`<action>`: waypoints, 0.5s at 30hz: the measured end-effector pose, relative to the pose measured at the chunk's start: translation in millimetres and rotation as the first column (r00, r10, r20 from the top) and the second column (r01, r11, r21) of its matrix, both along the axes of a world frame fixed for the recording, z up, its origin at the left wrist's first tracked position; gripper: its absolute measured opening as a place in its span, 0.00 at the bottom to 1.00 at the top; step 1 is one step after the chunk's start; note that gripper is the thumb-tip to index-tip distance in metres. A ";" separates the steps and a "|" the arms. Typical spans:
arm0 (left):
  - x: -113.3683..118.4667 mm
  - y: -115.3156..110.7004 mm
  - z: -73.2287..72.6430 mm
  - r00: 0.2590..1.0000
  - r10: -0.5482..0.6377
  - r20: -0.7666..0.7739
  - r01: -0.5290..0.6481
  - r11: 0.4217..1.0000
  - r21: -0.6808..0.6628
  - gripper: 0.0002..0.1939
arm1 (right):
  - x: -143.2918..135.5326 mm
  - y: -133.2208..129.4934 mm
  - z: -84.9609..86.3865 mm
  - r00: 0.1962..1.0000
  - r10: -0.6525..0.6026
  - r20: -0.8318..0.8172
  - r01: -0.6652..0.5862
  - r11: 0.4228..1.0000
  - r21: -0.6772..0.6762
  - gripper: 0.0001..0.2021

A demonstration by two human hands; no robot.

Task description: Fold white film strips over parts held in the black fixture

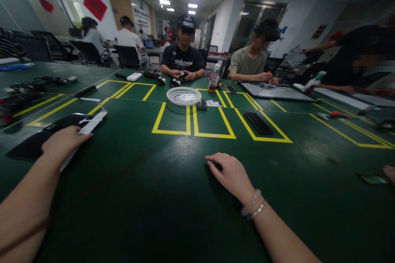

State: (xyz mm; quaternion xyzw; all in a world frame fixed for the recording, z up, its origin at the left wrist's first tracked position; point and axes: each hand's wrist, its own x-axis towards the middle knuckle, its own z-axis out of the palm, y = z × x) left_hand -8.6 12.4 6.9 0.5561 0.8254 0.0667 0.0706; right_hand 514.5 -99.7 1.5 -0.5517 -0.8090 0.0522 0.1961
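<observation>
On the left, my left hand [63,143] is closed around a white strip [95,121], which sticks out past the fingers and shows again below the palm. Under and beside that hand lies a flat black item [27,144], perhaps a folder or pouch; its kind is not clear. My right hand [230,173] rests on the green table [154,213] near the middle, fingers loosely bent and thumb slightly apart, holding nothing. Beyond it is a black phone [258,123] inside a yellow tape outline.
A round white plastic basket [184,96] stands mid-table, near a small dark grey piece [202,105] and a bottle [213,80]. Dark cables and tools [33,86] lie at left. Across the table, a person in black [182,59] and a person in grey-green [248,62] handle small objects.
</observation>
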 end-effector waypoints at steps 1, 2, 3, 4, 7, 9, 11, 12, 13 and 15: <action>8.1 -1.0 2.8 0.999 -0.039 -0.002 0.039 0.999 0.012 0.36 | -0.3 -0.3 0.6 1.000 0.003 -0.007 -0.003 1.000 0.011 0.12; 17.8 -2.0 5.4 0.997 -0.081 -0.002 0.081 0.996 0.023 0.35 | -0.7 -0.6 1.3 1.000 0.010 -0.016 -0.009 1.000 0.024 0.12; 28.9 -2.8 7.7 0.991 -0.132 0.000 0.132 0.991 0.039 0.35 | -1.1 -0.9 2.1 0.999 0.020 -0.027 -0.019 0.999 0.039 0.12; 41.3 -3.6 9.6 0.980 -0.201 0.003 0.201 0.978 0.064 0.35 | -1.6 -1.3 2.9 0.999 0.037 -0.038 -0.034 0.998 0.054 0.12; 82.6 -7.1 10.8 0.899 -0.437 0.031 0.430 0.894 0.128 0.32 | -3.1 -2.4 5.1 0.992 0.118 -0.053 -0.112 0.989 0.096 0.13; 110.9 -12.3 8.4 0.812 -0.581 0.061 0.569 0.810 0.142 0.30 | -4.5 -3.3 5.9 0.984 0.171 -0.047 -0.164 0.979 0.120 0.15; 137.5 -20.7 5.1 0.706 -0.702 0.098 0.687 0.711 0.151 0.28 | -6.1 -4.6 6.2 0.977 0.210 -0.040 -0.202 0.969 0.142 0.17; 149.7 -26.0 3.6 0.643 -0.757 0.121 0.740 0.654 0.158 0.27 | -7.1 -5.3 6.2 0.974 0.225 -0.035 -0.217 0.965 0.148 0.17; 160.9 -31.7 2.4 0.575 -0.805 0.147 0.787 0.593 0.168 0.25 | -8.2 -6.0 6.3 0.971 0.236 -0.028 -0.230 0.962 0.151 0.17; 179.2 -43.0 1.0 0.449 -0.870 0.203 0.854 0.485 0.189 0.22 | -10.6 -7.3 6.5 0.968 0.249 -0.007 -0.246 0.959 0.138 0.16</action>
